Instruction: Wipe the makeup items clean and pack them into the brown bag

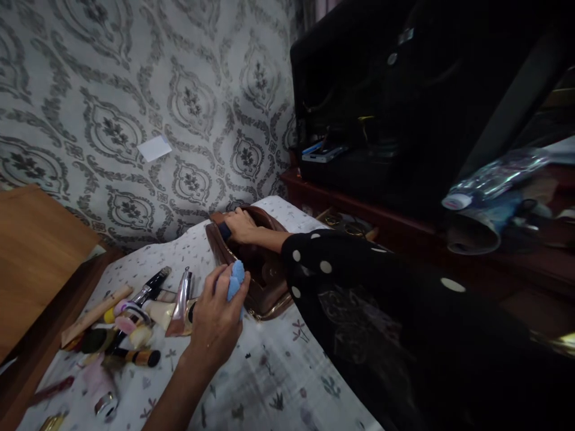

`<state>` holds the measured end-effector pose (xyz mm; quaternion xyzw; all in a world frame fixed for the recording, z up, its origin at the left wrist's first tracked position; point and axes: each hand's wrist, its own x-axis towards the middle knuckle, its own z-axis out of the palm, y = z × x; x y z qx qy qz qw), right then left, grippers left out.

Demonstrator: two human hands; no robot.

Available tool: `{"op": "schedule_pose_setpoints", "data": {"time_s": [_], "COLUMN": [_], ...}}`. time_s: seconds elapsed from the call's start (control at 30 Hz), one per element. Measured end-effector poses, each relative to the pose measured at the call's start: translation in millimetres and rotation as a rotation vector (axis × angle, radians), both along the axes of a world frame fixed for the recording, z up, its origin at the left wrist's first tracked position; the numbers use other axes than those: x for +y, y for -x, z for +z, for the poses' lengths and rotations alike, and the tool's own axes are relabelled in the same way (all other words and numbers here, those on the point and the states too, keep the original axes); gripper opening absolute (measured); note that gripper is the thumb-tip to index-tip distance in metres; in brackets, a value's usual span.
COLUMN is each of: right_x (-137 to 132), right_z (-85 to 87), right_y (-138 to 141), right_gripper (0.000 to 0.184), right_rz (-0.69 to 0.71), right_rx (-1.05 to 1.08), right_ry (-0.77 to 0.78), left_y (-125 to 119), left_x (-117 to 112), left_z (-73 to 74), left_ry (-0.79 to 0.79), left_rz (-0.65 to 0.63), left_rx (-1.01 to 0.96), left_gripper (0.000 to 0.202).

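Two hands are positioned at a brown bag [272,290], which rests with its zipper open on a white printed cloth [278,371]. Left hand [218,308]: clamped on a folded blue cloth [234,281], located just beside the near left edge of the bag opening. Contact between this hand and the bag cannot be determined. Right hand [242,226]: located at the far left rim of the bag, beside a small dark blue object [224,231]; the fingers are partly hidden, so whether they are clamped on the rim or on the object cannot be told. The right arm, in a black dotted sleeve [341,287], crosses above the bag.

Loose items lie left of the left hand: a silver tube [182,302], a black and gold tube [140,357], a pink bottle [99,383] and a wooden stick [99,312]. Right of the bag, an open drawer [371,233] holds glasses [354,230].
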<state>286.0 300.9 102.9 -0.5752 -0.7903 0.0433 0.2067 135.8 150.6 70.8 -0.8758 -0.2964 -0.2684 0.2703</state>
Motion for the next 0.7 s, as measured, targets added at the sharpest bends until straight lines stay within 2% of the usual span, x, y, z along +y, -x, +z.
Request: {"op": "schedule_pose_setpoints", "data": {"time_s": [0.3, 0.43, 0.57, 0.7], "right_x": [7.5, 10.6, 8.9, 7.5], "right_z": [1.2, -0.5, -5.9, -11.5], "right_y": [2.9, 4.7, 3.6, 1.5], "right_gripper": [0.036, 0.042, 0.038, 0.052], "right_rz": [-0.106, -0.119, -0.122, -0.123], "right_rx": [-0.066, -0.078, -0.083, -0.093], "right_ry": [0.045, 0.030, 0.001, -0.038], "left_y": [-0.8, -1.3, -2.9, -4.4], "left_x": [0.9, 0.7, 0.3, 0.1], "left_z": [0.0, -0.7, 0.0, 2.0], "left_ry": [-0.014, -0.012, -0.043, -0.043], "left_rz": [-0.006, -0.005, -0.004, 0.000], "left_rx": [-0.010, -0.005, 0.010, 0.016], "left_gripper": [0.059, 0.059, 0.053, 0.052]}}
